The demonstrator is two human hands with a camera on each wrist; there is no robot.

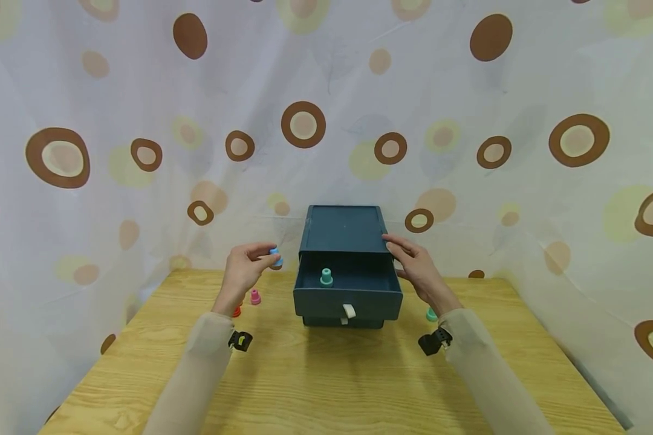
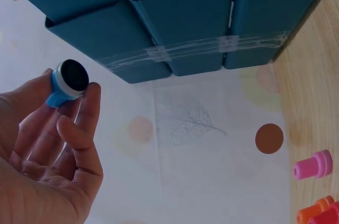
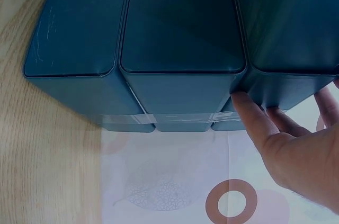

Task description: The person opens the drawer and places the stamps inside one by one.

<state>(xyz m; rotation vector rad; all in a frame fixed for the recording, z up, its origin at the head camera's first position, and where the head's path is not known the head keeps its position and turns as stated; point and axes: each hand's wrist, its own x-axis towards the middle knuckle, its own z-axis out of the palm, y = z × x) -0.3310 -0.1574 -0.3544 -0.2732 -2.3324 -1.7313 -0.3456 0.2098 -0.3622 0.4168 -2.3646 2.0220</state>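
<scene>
Sleeves [image 1: 191,370] lie nearest. Left hand [image 1: 242,266] pinches a blue stamp [image 2: 70,80] left of the drawer box [image 1: 345,226]; right hand [image 1: 421,273], fingers loosely extended, touches the box's right side. Stamp is likely light and rigid; grip its stem.

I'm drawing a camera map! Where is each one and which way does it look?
Head: on the head, facing forward and down at the drawer unit; left hand, right hand and both sleeves show.
Left wrist: on that wrist, facing the unit's side and the spotted backdrop; the left hand shows, pinching a small blue piece.
Right wrist: on that wrist, facing the unit's other side; the right hand shows, touching it.
Shared: head and left wrist both see the pink piece.
</scene>
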